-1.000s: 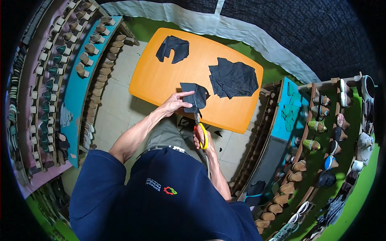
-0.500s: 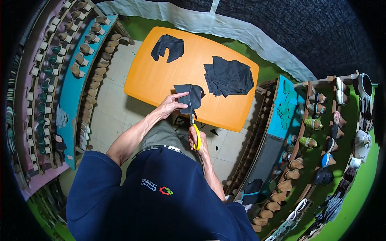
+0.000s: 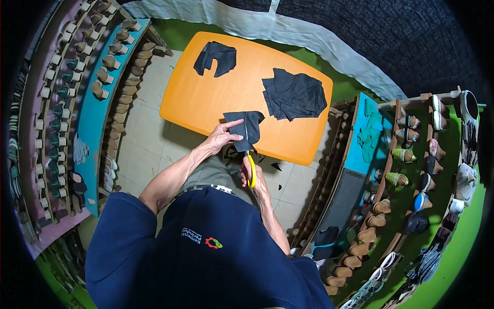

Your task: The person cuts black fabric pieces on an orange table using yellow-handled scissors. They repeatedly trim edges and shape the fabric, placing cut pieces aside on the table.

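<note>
My left hand (image 3: 220,139) grips a black fabric piece (image 3: 241,126) by its left side, at the near edge of the orange table. In my right hand (image 3: 254,175) is a pair of scissors (image 3: 251,170) with yellow handles, its blades pointing away from me at the fabric's near edge. A pale line runs over the fabric, which has a rounded right side. At the table's far left lies a cut black piece (image 3: 221,54) with a notch. A heap of black fabric pieces (image 3: 296,95) rests on the table's right part.
The orange table (image 3: 180,98) stands in front of my lap. Racks of wooden shoe lasts (image 3: 121,110) rise on the left. On the right, a shelf holds green scraps (image 3: 368,131), near shoe forms (image 3: 396,179) on racks. Dark scraps (image 3: 276,167) lie on the tiled floor.
The scissors have drawn slightly back toward me, and less of the blades lies over the fabric. The fabric has turned a little, showing more of the pale line. My left hand keeps its grip.
</note>
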A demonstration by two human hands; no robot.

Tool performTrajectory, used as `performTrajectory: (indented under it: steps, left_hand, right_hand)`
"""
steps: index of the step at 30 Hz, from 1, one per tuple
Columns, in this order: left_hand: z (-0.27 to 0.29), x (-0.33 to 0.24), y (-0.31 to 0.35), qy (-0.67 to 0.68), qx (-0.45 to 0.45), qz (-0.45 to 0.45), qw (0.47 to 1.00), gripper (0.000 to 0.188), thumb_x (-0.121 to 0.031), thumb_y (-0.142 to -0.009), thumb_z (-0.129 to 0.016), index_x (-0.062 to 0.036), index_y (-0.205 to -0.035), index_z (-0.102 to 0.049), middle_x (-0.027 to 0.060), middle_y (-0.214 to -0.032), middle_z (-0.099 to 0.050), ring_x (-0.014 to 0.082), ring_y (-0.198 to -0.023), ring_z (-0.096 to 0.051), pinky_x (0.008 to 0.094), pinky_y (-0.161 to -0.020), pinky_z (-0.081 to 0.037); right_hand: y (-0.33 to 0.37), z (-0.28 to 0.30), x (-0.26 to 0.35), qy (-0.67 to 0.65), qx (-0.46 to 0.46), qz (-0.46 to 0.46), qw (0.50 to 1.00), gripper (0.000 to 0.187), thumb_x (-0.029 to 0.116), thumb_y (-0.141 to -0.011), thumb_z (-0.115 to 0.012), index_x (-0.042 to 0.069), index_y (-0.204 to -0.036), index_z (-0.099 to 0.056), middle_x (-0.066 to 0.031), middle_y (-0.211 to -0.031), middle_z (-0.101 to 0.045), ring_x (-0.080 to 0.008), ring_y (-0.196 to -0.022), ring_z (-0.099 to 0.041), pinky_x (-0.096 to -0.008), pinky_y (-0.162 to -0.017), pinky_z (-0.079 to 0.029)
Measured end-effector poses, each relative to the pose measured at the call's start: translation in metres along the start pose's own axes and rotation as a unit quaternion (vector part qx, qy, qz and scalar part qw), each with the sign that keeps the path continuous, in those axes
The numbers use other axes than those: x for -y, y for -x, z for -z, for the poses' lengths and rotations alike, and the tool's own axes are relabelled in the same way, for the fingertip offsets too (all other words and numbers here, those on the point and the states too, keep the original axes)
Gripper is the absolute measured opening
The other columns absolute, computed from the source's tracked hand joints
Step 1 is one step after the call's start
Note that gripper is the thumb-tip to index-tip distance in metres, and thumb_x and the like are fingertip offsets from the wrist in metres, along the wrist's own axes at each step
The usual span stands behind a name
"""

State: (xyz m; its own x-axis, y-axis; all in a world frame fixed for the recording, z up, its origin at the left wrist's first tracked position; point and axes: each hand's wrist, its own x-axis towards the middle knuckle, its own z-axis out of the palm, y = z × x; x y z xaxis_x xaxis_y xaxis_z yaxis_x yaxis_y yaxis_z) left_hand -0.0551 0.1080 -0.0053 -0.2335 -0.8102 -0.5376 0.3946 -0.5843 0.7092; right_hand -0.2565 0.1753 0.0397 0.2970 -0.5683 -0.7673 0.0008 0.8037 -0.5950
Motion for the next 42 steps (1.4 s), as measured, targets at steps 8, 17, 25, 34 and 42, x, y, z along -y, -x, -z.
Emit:
performTrajectory:
  steps: [8,17,25,34,42]
  left_hand:
    - [-0.001,0.004,0.001,0.0,-0.002,0.009,1.0,0.069,0.006,-0.084,-0.071,-0.0048,-0.148,-0.045,0.01,-0.121,-0.067,0.0155,-0.104,-0.067,0.03,-0.096,-0.054]
    - [0.003,0.006,-0.006,0.02,-0.043,0.002,0.999,0.065,0.005,-0.085,-0.072,-0.0029,-0.145,-0.048,0.0094,-0.123,-0.066,0.017,-0.106,-0.066,0.0317,-0.097,-0.053]
    - [-0.005,0.01,0.001,0.013,-0.034,-0.001,0.999,0.067,0.006,-0.084,-0.072,-0.0039,-0.146,-0.047,0.0078,-0.112,-0.069,0.013,-0.095,-0.068,0.0289,-0.09,-0.055]
    - [-0.004,0.01,-0.003,0.034,-0.041,-0.001,0.999,0.071,0.007,-0.083,-0.073,-0.0033,-0.147,-0.045,0.0093,-0.123,-0.065,0.0177,-0.107,-0.066,0.0336,-0.097,-0.053]
    - [-0.003,0.004,-0.006,0.053,-0.02,-0.002,0.998,0.071,0.01,-0.086,-0.066,-0.0032,-0.151,-0.039,0.0132,-0.125,-0.065,0.0179,-0.106,-0.067,0.0325,-0.095,-0.056]
  right_hand:
    - [0.0,0.003,-0.008,0.022,-0.026,0.012,0.999,0.051,0.056,-0.093,-0.065,0.013,-0.071,-0.049,0.002,-0.053,-0.044,-0.0081,-0.041,-0.043,-0.0258,-0.039,-0.037]
    - [0.002,0.0,-0.004,0.027,-0.038,0.014,0.999,0.051,0.053,-0.093,-0.067,0.013,-0.067,-0.049,0.0023,-0.05,-0.045,-0.0078,-0.039,-0.044,-0.0252,-0.037,-0.038]
    - [-0.014,-0.002,-0.005,0.016,-0.01,0.015,1.0,0.053,0.059,-0.092,-0.064,0.013,-0.07,-0.05,0.0018,-0.052,-0.045,-0.009,-0.042,-0.046,-0.0258,-0.04,-0.041]
    - [-0.023,-0.001,-0.005,0.048,-0.049,0.023,0.997,0.054,0.059,-0.09,-0.067,0.013,-0.067,-0.05,0.003,-0.05,-0.044,-0.0082,-0.04,-0.045,-0.0252,-0.038,-0.039]
    - [-0.031,-0.006,0.006,0.01,-0.035,0.023,0.999,0.053,0.06,-0.089,-0.067,0.015,-0.067,-0.051,0.0034,-0.049,-0.043,-0.0074,-0.038,-0.043,-0.0249,-0.038,-0.039]
